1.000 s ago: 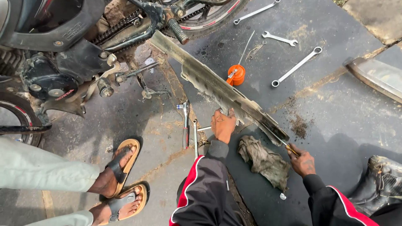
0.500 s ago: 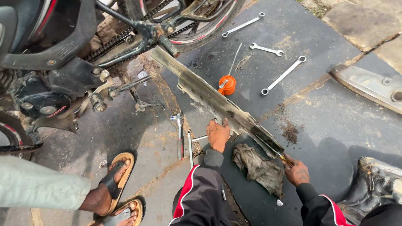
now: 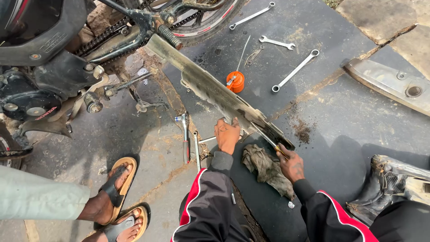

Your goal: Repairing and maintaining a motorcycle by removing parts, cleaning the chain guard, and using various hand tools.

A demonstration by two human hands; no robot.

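Head view. The left hand (image 3: 227, 135) presses, fingers curled, on the near edge of a long, grimy metal chain guard (image 3: 215, 92) lying diagonally on the ground from the motorcycle (image 3: 53, 58) toward the near right. The right hand (image 3: 291, 163) is closed round a thin tool (image 3: 268, 140) whose tip touches the guard's near end. A dirty rag (image 3: 266, 169) lies between the hands; an orange oil can (image 3: 235, 81) stands just beyond the guard.
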